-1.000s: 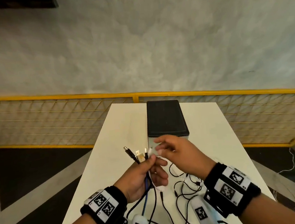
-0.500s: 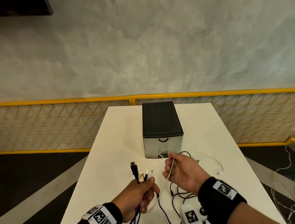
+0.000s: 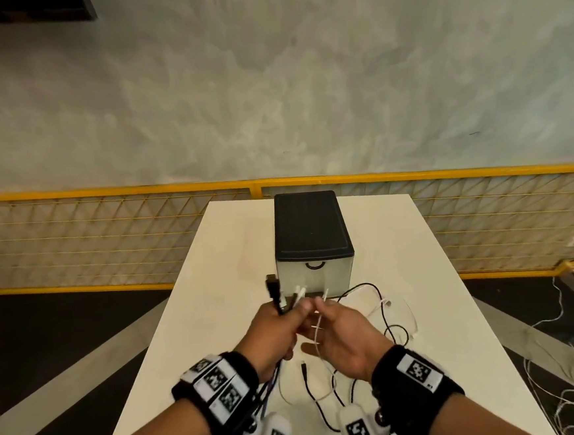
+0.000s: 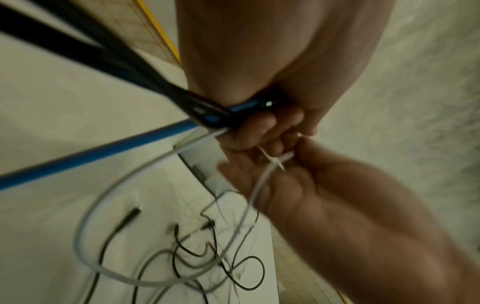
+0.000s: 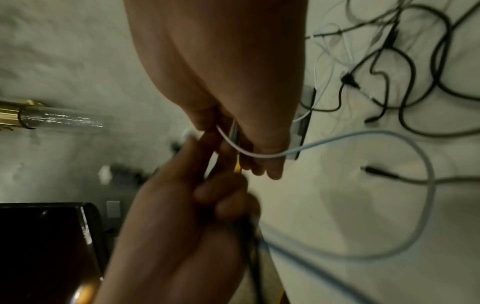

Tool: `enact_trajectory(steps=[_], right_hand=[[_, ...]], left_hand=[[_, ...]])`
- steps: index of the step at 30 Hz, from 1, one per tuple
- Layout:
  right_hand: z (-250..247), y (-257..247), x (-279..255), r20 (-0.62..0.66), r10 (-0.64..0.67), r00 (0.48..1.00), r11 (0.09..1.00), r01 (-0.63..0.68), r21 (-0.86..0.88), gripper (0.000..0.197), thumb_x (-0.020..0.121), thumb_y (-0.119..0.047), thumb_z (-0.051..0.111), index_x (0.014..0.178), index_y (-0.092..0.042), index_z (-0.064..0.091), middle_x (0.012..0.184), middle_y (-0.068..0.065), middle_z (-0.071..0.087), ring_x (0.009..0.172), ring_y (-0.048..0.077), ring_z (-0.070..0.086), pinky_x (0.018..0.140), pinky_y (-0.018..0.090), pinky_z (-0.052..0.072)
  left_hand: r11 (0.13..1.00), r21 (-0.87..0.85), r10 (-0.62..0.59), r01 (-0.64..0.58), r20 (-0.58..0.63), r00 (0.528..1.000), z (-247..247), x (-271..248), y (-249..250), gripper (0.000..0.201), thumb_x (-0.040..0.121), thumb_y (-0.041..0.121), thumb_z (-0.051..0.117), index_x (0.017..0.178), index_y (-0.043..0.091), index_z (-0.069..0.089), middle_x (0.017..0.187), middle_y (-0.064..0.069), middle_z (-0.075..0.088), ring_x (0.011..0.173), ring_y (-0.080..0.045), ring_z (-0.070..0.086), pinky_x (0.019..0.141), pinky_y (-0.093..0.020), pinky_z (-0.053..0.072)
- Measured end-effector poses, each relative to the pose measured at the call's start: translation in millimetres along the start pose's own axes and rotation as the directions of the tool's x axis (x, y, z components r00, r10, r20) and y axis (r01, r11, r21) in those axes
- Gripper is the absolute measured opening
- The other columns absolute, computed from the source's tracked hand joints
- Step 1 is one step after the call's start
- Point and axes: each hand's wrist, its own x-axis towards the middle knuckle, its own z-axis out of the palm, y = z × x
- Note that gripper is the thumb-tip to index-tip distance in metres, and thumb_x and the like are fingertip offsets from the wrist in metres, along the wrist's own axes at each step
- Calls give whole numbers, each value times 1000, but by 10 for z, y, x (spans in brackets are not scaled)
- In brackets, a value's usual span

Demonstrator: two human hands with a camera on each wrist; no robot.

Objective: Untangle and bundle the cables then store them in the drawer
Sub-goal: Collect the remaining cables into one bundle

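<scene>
My left hand [image 3: 276, 324] grips a bunch of cables [image 3: 278, 295] in its fist, black, blue and white, with their plug ends sticking up in front of the drawer box. In the left wrist view the blue cable [image 4: 98, 151] and black ones run out under the palm. My right hand [image 3: 335, 323] pinches a thin white cable [image 3: 318, 331] near its end, right against the left hand's fingertips; the same white cable [image 5: 257, 155] loops down to the table. A black-topped drawer box [image 3: 310, 229] with its drawer closed stands just beyond the hands.
Loose black and white cables [image 3: 386, 316] lie tangled on the white table [image 3: 220, 257] to the right and near me. A yellow mesh railing [image 3: 108, 238] runs behind the table's far edge. More cables [image 3: 567, 397] lie on the floor at right.
My right hand has come left with the white cable end until it meets the left hand's bunch. Both hands have moved forward, closer to the drawer box.
</scene>
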Motion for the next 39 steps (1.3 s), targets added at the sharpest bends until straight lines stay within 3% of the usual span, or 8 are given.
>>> enact_trajectory(steps=[4,9,13,17,25,30,35,39], right_hand=[[7,18,-40,20,-13,1000,989,10,151,45,104,-33,30,111,-7,66,103,14,73,79,27,64,63,36,48],[-30,-54,-39,-2,70,998,994,-70,78,35,102,-32,37,103,-15,68,100,8,73,85,23,64,74,37,45],[-115,-339,43,-58,44,997,990,-36,135,32,102,-30,36,87,-17,61,101,9,75,103,23,67,94,47,42],[-239,-504,84,-112,2,994,987,16,158,27,104,-29,35,94,-19,58,102,9,73,105,25,67,103,52,39],[-228,-108,46,-122,-67,990,987,48,-150,29,104,-26,32,108,-16,58,105,11,70,103,25,67,88,44,45],[-49,52,34,-87,-106,991,989,95,-116,30,105,-28,34,103,-22,64,94,5,74,83,18,67,76,37,43],[-86,-46,-10,-88,-39,995,997,34,-63,24,102,-27,43,106,-18,64,100,11,72,77,22,69,71,34,48],[-247,-410,15,-113,-64,992,998,66,18,19,102,-24,40,106,-15,56,104,14,72,97,26,71,76,42,51]], left_hand=[[1000,-29,2,-1,34,999,210,14,-9,7,92,14,65,88,15,71,52,8,58,38,-7,44,41,-21,27],[1000,-19,-7,8,20,1000,215,-63,-135,20,86,-6,64,76,11,63,43,12,53,33,0,42,36,-15,31],[980,153,-151,126,162,975,16,-195,-434,30,79,4,73,63,18,53,51,7,44,39,-9,30,41,-17,22],[912,343,-296,224,174,939,-228,-386,-682,35,73,8,78,63,22,47,56,7,42,44,-10,31,43,-18,23],[993,-75,-91,90,-12,996,-273,-161,-219,17,85,27,74,81,15,63,65,0,36,46,-10,23,43,-21,18],[997,57,-48,47,17,999,219,-76,-110,10,83,8,70,80,17,68,41,14,46,36,-5,32,43,-20,23],[996,-7,-91,91,26,996,322,-111,-244,14,84,3,67,75,12,61,50,5,46,39,-8,28,42,-20,22],[962,234,-191,137,227,955,171,-299,-383,25,79,5,76,66,14,58,53,8,56,37,-5,35,39,-17,28]])
